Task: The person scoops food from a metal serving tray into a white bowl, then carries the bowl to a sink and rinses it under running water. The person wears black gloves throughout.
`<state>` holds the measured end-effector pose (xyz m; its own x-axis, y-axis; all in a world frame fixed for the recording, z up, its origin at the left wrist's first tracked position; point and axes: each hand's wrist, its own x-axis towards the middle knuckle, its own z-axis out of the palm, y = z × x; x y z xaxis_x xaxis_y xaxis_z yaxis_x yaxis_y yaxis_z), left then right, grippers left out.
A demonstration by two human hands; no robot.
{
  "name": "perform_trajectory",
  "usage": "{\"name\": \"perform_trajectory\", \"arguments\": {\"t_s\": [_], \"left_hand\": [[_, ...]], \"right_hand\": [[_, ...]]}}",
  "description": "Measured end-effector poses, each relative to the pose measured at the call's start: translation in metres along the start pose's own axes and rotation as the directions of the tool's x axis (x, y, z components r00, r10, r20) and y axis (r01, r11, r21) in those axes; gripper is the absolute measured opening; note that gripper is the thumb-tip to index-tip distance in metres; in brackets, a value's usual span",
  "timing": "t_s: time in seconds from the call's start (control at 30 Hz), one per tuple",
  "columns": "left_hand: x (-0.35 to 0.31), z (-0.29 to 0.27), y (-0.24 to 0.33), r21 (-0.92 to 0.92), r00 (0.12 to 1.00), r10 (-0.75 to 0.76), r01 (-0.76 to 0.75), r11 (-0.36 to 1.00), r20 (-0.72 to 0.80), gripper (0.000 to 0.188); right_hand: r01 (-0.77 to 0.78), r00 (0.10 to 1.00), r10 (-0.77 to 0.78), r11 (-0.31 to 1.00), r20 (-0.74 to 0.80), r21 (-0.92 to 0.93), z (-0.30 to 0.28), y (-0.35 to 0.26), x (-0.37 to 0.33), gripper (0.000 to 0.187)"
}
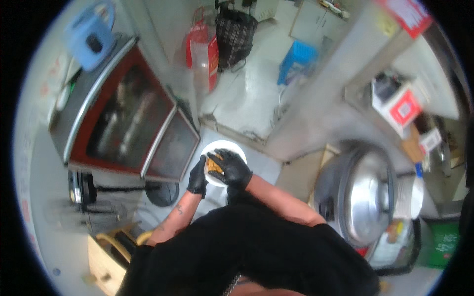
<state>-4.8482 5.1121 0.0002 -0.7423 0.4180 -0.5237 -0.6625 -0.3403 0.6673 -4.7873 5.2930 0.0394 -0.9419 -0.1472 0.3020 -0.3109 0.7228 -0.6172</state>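
Observation:
A round white bowl (231,143) is in front of my body with orange-brown food (215,165) in it. My left hand (197,176), in a black glove, grips the bowl's left side. Also gloved in black, my right hand (232,169) reaches over the bowl, its fingers spread across the food. That hand hides part of the food, so its exact kind cannot be made out.
At left stands a red-framed glass-door cabinet (126,116) with a blue container (91,39) on top. A large lidded metal cooker (368,195) is on the right beside white stacked dishes (410,197). Bags (236,37) and a blue basket (297,60) lie beyond the doorway.

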Motion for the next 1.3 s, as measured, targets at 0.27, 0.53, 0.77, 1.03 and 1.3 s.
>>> {"name": "perform_trajectory", "arguments": {"t_s": [0.27, 0.53, 0.77, 1.03, 1.3], "left_hand": [[0.188, 0.07, 0.129, -0.043, 0.989, -0.057, 0.063, 0.997, 0.135, 0.055], [0.409, 0.165, 0.186, -0.113, 0.942, -0.202, 0.239, 0.965, 0.267, 0.039], [0.536, 0.279, 0.291, 0.088, 0.886, -0.345, 0.334, 0.938, 0.311, 0.049], [0.609, 0.416, 0.413, 0.315, 0.908, -0.329, 0.242, 0.918, 0.258, 0.048], [0.741, 0.545, 0.436, 0.341, 0.957, -0.14, 0.047, 0.939, 0.253, 0.042]], "right_hand": [[0.015, 0.991, 0.009, 0.983, 0.133, -0.18, -0.073, 0.098, 0.183, 0.078], [-0.235, 0.96, 0.25, 0.964, 0.124, -0.125, -0.133, 0.254, 0.315, 0.075], [-0.366, 0.915, 0.385, 0.917, 0.12, -0.158, -0.24, 0.321, 0.449, 0.07], [-0.441, 0.886, 0.459, 0.878, 0.068, -0.185, -0.349, 0.366, 0.568, 0.076], [-0.43, 0.895, 0.444, 0.884, 0.037, -0.185, -0.442, 0.508, 0.641, 0.082]]}}
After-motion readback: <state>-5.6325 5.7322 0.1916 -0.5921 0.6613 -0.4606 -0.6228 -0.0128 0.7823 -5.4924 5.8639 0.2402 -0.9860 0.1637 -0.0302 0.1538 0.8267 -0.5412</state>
